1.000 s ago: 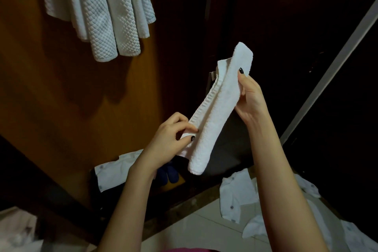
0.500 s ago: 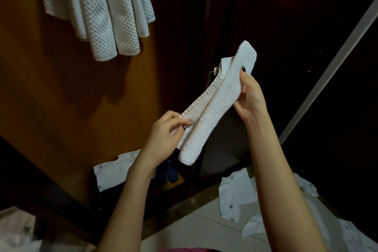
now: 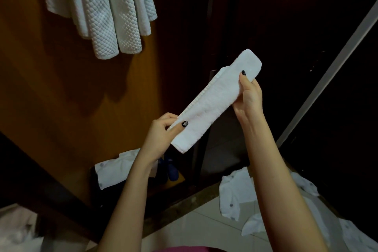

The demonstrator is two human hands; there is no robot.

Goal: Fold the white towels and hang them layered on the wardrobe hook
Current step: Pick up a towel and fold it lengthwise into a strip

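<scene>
While the wooden wardrobe panel (image 3: 61,98) and the waffle-weave towels (image 3: 106,16) hanging against it at top left look unchanged, the folded white towel (image 3: 214,100) does not. A second ago its long edges gaped and it stood steeper; now the layers lie shut in one flat, narrow strip, slanting from lower left to upper right in mid-air, well apart from the hung ones. Right hand (image 3: 248,96) pinches the upper end, thumb on top. Left hand (image 3: 161,137) has shifted from plucking at the edge to gripping the lower end, thumb across the face. Folding looks about done; hanging it over the others is probably next. Hook itself is out of view.
</scene>
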